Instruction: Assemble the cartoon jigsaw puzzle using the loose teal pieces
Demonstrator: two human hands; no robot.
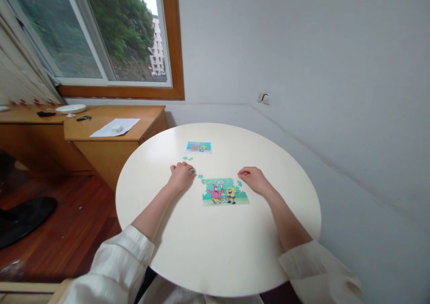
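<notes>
A mostly assembled jigsaw puzzle with cartoon figures on a teal ground lies flat on the round white table. Its upper left and right edges are ragged with gaps. My left hand rests left of it, fingers curled, with a small teal puzzle piece at the fingertips. Between that hand and the puzzle lies a loose piece. On the other side, my right hand has its fingers pressed together, and nothing shows in them. A piece sits just below its fingertips, by the puzzle's right edge.
Further back on the table is a reference picture card showing the same scene. Two or so loose pieces lie in front of it. At the left, a wooden desk holds paper and a white plate. A wall stands close on the right.
</notes>
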